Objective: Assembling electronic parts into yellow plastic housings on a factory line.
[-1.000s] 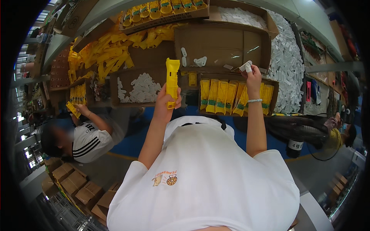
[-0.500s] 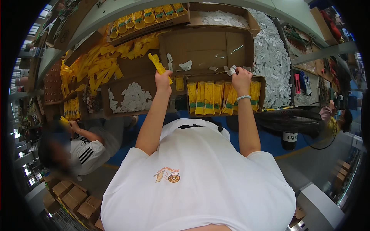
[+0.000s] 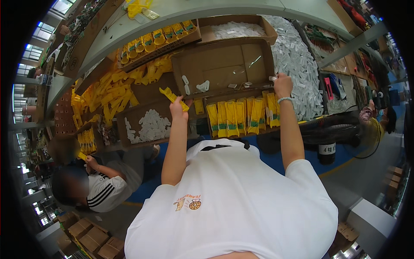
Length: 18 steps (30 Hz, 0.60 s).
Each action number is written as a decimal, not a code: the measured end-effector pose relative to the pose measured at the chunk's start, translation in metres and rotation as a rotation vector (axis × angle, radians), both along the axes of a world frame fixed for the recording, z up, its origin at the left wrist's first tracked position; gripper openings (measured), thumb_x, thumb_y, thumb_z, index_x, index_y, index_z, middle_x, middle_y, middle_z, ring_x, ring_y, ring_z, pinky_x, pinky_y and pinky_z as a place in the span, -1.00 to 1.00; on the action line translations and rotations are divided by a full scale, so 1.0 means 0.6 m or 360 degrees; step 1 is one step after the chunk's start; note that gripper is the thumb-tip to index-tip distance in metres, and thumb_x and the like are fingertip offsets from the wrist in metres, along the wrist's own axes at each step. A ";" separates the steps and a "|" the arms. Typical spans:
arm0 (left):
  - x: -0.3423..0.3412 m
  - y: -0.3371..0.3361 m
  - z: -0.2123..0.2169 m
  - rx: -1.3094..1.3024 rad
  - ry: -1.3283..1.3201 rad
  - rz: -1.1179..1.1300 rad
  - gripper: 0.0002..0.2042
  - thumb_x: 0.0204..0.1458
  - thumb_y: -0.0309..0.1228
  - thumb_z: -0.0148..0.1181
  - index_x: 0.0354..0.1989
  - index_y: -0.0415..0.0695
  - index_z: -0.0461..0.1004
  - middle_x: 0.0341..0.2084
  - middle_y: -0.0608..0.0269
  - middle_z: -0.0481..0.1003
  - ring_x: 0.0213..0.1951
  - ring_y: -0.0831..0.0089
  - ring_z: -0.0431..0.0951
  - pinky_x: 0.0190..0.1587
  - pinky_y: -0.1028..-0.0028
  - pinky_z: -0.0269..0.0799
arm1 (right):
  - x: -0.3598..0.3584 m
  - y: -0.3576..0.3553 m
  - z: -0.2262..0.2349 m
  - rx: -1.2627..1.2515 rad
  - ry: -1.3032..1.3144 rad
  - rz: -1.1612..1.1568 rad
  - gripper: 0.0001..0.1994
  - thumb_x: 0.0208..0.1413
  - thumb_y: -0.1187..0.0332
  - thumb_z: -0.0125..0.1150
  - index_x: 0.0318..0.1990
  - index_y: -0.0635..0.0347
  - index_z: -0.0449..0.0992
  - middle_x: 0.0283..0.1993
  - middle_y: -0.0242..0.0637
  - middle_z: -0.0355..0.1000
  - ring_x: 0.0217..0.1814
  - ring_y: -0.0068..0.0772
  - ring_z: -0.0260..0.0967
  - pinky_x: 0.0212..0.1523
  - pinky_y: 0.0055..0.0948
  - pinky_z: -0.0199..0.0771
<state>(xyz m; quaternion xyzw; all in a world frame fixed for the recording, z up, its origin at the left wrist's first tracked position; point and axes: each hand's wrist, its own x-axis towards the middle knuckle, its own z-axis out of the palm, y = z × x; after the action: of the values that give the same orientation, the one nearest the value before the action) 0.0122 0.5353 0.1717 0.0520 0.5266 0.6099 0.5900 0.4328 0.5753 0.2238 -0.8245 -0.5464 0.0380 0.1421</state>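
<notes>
Grip likely light, stiff yellow shell (image 3: pixel 167 93) by its sides, with left hand (image 3: pixel 178 108) clamped on it, right hand (image 3: pixel 283 85) pinching white piece (image 3: pixel 272 78).

I wear a loose white T-shirt (image 3: pixel 233 203), which fills the lower middle of the view. Its left sleeve (image 3: pixel 148 203) and right sleeve (image 3: pixel 307 175) are short and plain white, leaving both forearms bare. On the left side of my chest is 1 small print (image 3: pixel 187 203): a row of orange lettering, a pale tan animal-like figure and a round brown-and-orange patterned shape. A curved neckline (image 3: pixel 233 251) edges the bottom of the view. Near the hem, 1 narrow black band (image 3: pixel 228 147) crosses white cloth. Above my bare right hand (image 3: pixel 283 85), the wrist carries 1 pale beaded bracelet (image 3: pixel 285 99).
</notes>
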 end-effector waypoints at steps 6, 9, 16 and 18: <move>0.000 -0.039 -0.015 -0.0039 -0.0037 -0.0104 -0.76 0.05 -0.56 0.04 -0.11 -0.24 0.22 -0.16 0.04 0.33 -0.09 -0.01 0.45 0.01 -0.03 0.46 | -0.069 -0.030 0.146 0.0768 0.0406 0.0375 -0.86 -0.04 0.47 0.15 -0.29 0.18 0.57 -0.45 -0.04 0.48 -0.36 0.03 0.46 -0.33 -0.11 0.44; -0.014 -0.074 -0.013 -0.0105 0.0000 -0.0184 -0.74 0.03 -0.58 0.05 -0.10 -0.21 0.22 -0.20 0.03 0.37 -0.15 0.03 0.49 -0.05 0.04 0.50 | -0.137 -0.030 0.187 0.0981 0.0556 0.0757 -0.79 -0.08 0.54 0.17 -0.23 0.22 0.55 -0.38 -0.08 0.49 -0.31 -0.01 0.45 -0.30 -0.17 0.45; -0.047 -0.191 0.011 -0.0225 0.0073 -0.0196 -0.76 0.04 -0.57 0.06 -0.12 -0.15 0.24 -0.29 0.08 0.46 -0.22 0.14 0.54 -0.14 0.16 0.54 | -0.173 0.022 0.129 0.0325 0.0757 0.0651 -0.63 0.01 0.29 0.24 0.01 0.10 0.45 -0.39 -0.19 0.52 -0.33 -0.11 0.49 -0.30 -0.20 0.47; -0.061 -0.234 0.031 -0.0255 0.0117 -0.0171 -0.76 0.04 -0.56 0.06 -0.11 -0.14 0.25 -0.30 0.09 0.46 -0.24 0.15 0.54 -0.15 0.17 0.53 | -0.119 0.041 0.096 0.0631 0.0853 0.0268 -0.70 0.03 0.32 0.21 -0.07 0.16 0.47 -0.40 -0.14 0.52 -0.33 -0.07 0.49 -0.27 -0.16 0.47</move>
<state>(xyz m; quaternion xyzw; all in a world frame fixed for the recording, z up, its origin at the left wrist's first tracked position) -0.0245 0.3950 0.1903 0.0552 0.5915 0.5308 0.6044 0.3614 0.5996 0.2813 -0.6935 -0.5527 0.1578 0.4343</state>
